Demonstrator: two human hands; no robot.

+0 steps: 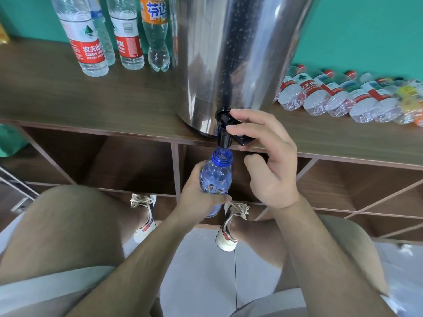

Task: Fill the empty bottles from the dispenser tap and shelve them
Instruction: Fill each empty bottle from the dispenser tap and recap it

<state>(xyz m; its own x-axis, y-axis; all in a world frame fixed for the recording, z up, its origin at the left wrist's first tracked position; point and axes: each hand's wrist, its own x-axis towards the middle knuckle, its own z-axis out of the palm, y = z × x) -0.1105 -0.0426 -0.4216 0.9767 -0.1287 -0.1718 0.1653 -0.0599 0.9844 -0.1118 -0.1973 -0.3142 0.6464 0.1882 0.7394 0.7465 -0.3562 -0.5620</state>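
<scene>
A steel dispenser (231,53) stands on the wooden shelf top (114,101), its black tap (225,131) jutting over the front edge. My left hand (201,193) grips a blue open-necked bottle (217,172) upright, its mouth directly under the spout. My right hand (267,156) holds the tap lever, with fingers curled over its top and the thumb below. Water partly fills the blue bottle.
Several upright filled bottles (89,42) stand left of the dispenser. Several empty bottles (338,97) lie in a row on the right. Open wooden cubbies (137,165) sit under the shelf top. My knees and shoes are close in front of them, on a tiled floor.
</scene>
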